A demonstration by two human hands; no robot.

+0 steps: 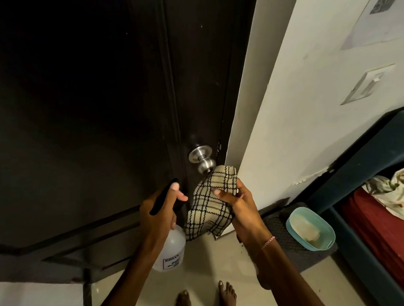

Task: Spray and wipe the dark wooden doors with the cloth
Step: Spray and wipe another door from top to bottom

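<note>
The dark wooden door (86,113) fills the left and centre of the view, with a silver round knob (202,158) near its right edge. My left hand (159,210) grips a translucent spray bottle (172,249) by its black trigger head, held close to the door below the knob. My right hand (238,205) holds a beige cloth with a black check pattern (211,204), bunched up just under the knob. The two hands are side by side, almost touching.
A white wall (300,98) with a switch plate (368,84) stands right of the door. On the floor to the right sits a teal plastic tub (294,223) on a dark mat. A bed with a red sheet (393,235) lies at far right. My bare feet (204,303) are below.
</note>
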